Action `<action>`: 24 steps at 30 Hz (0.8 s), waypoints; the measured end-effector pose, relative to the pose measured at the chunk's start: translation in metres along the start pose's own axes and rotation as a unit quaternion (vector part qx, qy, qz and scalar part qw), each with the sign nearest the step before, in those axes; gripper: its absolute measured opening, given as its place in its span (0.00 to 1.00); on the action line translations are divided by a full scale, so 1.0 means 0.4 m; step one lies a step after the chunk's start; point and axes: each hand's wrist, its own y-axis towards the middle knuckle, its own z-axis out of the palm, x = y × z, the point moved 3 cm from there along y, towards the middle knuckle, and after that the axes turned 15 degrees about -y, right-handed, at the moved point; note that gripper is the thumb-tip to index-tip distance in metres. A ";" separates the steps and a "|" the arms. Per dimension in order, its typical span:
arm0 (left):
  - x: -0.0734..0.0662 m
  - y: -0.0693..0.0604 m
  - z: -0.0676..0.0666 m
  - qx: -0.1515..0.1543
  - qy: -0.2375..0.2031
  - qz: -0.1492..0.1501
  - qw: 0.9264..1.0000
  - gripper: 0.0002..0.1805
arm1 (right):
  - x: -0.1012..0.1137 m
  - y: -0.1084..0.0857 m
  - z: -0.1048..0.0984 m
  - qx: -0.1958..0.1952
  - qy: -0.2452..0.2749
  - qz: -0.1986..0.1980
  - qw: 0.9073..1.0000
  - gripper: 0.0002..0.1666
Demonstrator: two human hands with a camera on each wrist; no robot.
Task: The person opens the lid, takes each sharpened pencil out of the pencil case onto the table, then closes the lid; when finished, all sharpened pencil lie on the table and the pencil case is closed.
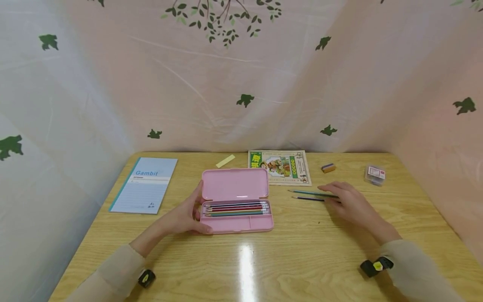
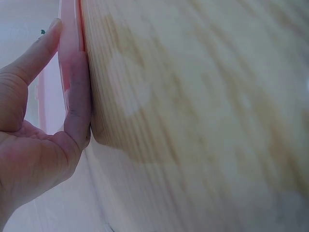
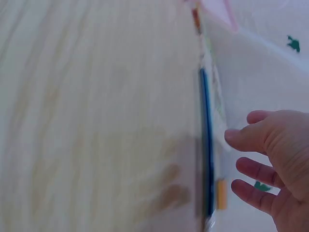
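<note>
Pink oblong plastic case (image 1: 235, 184), centre, was gripped, seemingly for steadiness, by the left hand (image 1: 185, 216); right hand (image 1: 351, 203), fingers parted, hung near slim dark pencils (image 1: 309, 193).

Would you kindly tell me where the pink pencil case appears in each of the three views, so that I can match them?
Head: the pink pencil case lies open, below centre, with the left hand at its left end.
Left wrist: seen edge-on, upper left.
Right wrist: only partly visible, top edge, right of centre.
Shared landmark: the wooden tabletop.
</note>
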 end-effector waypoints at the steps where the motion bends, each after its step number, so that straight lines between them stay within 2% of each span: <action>1: 0.000 0.001 0.000 0.000 0.000 0.000 1.000 0.76 | 0.010 0.008 -0.005 -0.015 0.001 -0.008 1.000 0.26; 4: 0.002 0.002 0.000 0.002 -0.002 0.000 1.000 0.76 | 0.046 0.036 -0.021 -0.042 0.012 -0.030 0.999 0.27; 7: 0.003 0.003 0.000 0.003 -0.003 0.000 1.000 0.76 | 0.089 0.066 -0.035 -0.045 0.030 -0.048 0.997 0.26; 16: 0.001 0.004 0.001 0.003 -0.003 -0.002 1.000 0.76 | 0.219 0.139 -0.039 0.014 0.103 -0.069 0.992 0.26; 24: 0.003 0.002 0.001 0.003 -0.005 -0.002 1.000 0.76 | 0.321 0.192 0.012 0.065 0.133 -0.114 0.982 0.25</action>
